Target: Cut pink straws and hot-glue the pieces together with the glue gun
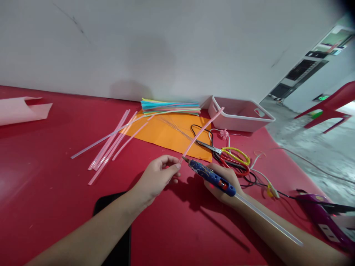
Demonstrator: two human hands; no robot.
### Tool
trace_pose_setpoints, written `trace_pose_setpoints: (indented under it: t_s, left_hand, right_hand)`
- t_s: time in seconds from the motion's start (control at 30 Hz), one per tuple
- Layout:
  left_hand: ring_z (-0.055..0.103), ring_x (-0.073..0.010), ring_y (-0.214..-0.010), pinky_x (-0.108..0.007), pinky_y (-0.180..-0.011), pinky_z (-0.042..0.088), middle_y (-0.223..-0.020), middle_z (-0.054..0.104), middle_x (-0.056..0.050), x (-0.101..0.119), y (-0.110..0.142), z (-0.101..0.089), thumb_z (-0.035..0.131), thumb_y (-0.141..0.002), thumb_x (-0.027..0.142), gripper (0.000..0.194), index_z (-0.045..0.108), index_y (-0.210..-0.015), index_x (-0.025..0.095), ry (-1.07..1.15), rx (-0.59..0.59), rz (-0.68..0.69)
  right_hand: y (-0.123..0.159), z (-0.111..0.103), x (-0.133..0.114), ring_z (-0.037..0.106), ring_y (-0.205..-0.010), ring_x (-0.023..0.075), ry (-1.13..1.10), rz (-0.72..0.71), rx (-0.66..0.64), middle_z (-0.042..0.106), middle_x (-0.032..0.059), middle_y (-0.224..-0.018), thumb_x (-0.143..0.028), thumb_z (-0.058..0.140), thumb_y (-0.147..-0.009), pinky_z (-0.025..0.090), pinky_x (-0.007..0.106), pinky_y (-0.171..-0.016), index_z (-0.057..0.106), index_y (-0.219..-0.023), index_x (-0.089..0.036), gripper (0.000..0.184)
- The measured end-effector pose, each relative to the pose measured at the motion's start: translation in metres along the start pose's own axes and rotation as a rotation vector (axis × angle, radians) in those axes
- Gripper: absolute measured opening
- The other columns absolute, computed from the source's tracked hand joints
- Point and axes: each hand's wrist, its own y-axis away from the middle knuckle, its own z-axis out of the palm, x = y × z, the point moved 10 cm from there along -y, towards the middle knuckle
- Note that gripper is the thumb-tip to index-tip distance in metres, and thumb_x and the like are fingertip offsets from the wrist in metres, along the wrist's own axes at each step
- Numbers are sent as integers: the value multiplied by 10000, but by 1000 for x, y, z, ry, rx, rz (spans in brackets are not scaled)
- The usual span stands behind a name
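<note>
The red bench [55,221] carries an orange sheet [158,136] lying beyond the hands. The right hand [229,174] has its grip wrapped around a blue glue gun [209,175], held above the bench. The gun looks rigid and fairly light; its body is the place to hold. The left hand [159,177] has a pinching grip on the near end of a pink strip [199,135], which slants up and away. The strip seems very light, bendable and perhaps slick, easily creased, so a gentle pinch low down suits it. A translucent glue stick [269,218] juts from the gun's back, probably smooth and slightly flexible. Smallest, the nozzle [185,159] sits right by the pinch, whether touching cannot be told; it may be hot.
</note>
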Motion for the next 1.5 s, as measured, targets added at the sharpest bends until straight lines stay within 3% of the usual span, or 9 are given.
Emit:
trace_pose_setpoints:
  t_s: [0.13, 0.3, 0.63, 1.03, 1.23, 1.5]
  left_hand:
    - [425, -50, -409, -171, -400, 287, -567, 541, 63, 0, 4, 2, 709, -801, 343, 198, 598, -848, 186, 1, -12, -46]
    - [368, -26, -391, -149, -379, 242, -557, 509, 79, 1, 5, 1, 718, -806, 359, 216, 585, -816, 189, 0, -1, -57]
    - [513, -69, -418, -154, -346, 278, -588, 604, 40, -1, 3, -2, 737, -788, 314, 183, 604, -818, 191, -38, 32, -61]
    - [483, -64, -420, -163, -362, 280, -530, 559, 60, 1, 0, -3, 819, -705, 351, 270, 674, -840, 168, -16, 19, -32]
    - [488, -69, -426, -175, -404, 340, -522, 565, 59, 0, 0, -3, 790, -739, 297, 197, 692, -856, 172, -15, 13, -39]
    - [501, -68, -422, -168, -386, 327, -527, 583, 54, 1, 1, -1, 776, -750, 259, 156, 681, -836, 173, -5, -4, -33]
  right_hand:
    - [0, 0, 0, 507, -493, 90, -13, -4, -7, 596, -35, -620, -171, 597, -806, 403, 199, -487, 573, -822, -205, 45]
    - [-1, 0, -2, 511, -490, 85, -22, -25, -9, 597, -37, -618, -159, 594, -799, 406, 193, -485, 575, -828, -206, 58]
    - [-1, 4, -9, 463, -477, 85, -12, -65, -67, 558, -43, -591, -201, 591, -814, 394, 199, -472, 568, -832, -210, 30]
    - [1, 2, -3, 505, -492, 88, -16, -36, -43, 600, -32, -624, -185, 603, -811, 407, 199, -479, 587, -845, -207, 43]
    - [1, 1, -1, 523, -495, 96, -11, -7, -17, 608, -28, -620, -200, 599, -819, 412, 204, -484, 582, -831, -207, 22]
    - [1, -5, -3, 464, -473, 79, -3, -18, 43, 566, -40, -598, -204, 608, -827, 383, 198, -467, 565, -818, -205, 43]
